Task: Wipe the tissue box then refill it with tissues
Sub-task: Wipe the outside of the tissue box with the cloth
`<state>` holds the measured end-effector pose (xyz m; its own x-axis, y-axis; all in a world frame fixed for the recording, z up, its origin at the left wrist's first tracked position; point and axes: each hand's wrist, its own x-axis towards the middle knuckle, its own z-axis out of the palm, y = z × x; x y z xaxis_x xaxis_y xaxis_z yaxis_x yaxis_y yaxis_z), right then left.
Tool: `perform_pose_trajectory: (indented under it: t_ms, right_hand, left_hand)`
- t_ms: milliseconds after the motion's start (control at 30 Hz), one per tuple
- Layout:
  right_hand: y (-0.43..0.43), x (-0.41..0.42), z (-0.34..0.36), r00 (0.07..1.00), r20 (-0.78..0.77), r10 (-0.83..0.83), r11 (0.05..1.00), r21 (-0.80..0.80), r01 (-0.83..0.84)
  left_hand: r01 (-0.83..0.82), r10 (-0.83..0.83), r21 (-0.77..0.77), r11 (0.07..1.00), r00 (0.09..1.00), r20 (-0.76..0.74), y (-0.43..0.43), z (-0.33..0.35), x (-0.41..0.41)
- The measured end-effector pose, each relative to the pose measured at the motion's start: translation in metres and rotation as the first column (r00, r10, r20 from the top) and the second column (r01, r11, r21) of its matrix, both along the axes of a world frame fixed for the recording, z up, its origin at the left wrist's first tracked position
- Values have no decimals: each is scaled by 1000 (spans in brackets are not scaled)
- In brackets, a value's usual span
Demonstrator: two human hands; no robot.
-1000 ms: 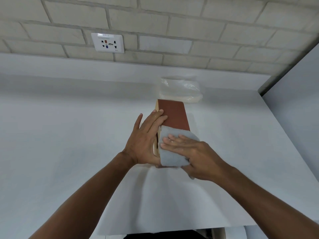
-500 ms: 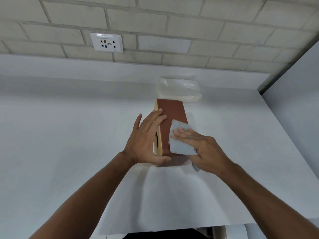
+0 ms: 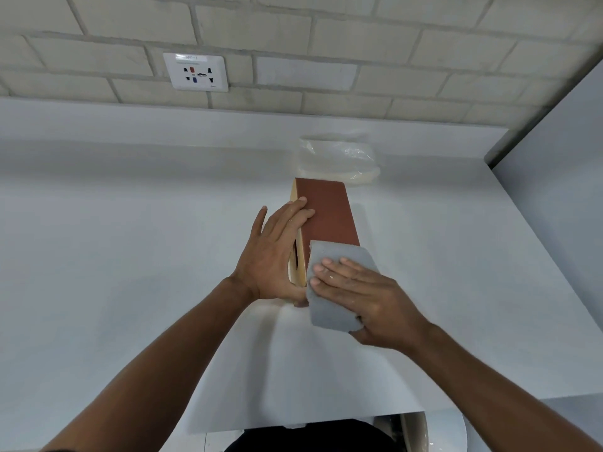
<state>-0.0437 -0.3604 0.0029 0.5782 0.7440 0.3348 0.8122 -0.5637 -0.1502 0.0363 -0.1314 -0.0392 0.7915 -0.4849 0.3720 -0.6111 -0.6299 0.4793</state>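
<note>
A brown tissue box [image 3: 326,213] with a cream side lies lengthwise on the white table [image 3: 130,256], its long axis pointing away from me. My left hand [image 3: 274,256] rests flat against the box's left side, straight fingertips on the top edge and thumb at the near end. My right hand [image 3: 362,295] presses a grey cloth [image 3: 336,282] onto the near end of the box top, fingers spread flat over it and thumb tucked under its near edge. The cloth overhangs the box's near end. A clear plastic pack of tissues [image 3: 339,158] lies just behind the box.
A raised white ledge and a brick wall with a power socket [image 3: 195,72] run along the back. A grey partition [image 3: 554,177] closes off the right side. The table's front edge [image 3: 326,425] is close to my body.
My right hand slid the cloth away along the box's right side, then drew it back over the near end of the top. My left hand stayed on the box.
</note>
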Motion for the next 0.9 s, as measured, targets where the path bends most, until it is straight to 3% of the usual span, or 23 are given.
perform_pose_trajectory:
  t_ms: [167,267,467,567,733,833,900]
  right_hand:
    - [-43,-8,-6,991,93,-93,995,-14,94]
    - [-23,-12,-11,980,148,-130,991,32,127]
    - [-4,-3,-10,990,134,-35,999,-7,36]
    - [-32,2,-7,995,47,-93,993,72,89]
    - [-20,31,10,937,-225,-265,941,149,302]
    - [-1,51,25,901,-272,-338,929,58,366]
    - [9,50,28,901,-295,-319,946,-35,323]
  left_hand:
    - [-28,28,8,1000,1000,-8,1,5,-2]
    - [-27,27,-17,999,1000,0,-2,3,-3]
    - [20,-21,6,1000,998,58,3,2,5]
    - [-7,7,8,1000,999,39,2,2,3]
    - [-7,8,-37,999,1000,16,-1,-1,3]
    - [-3,4,-35,999,1000,6,-1,-2,5]
    - [-7,7,-23,1000,1000,19,-2,-2,6]
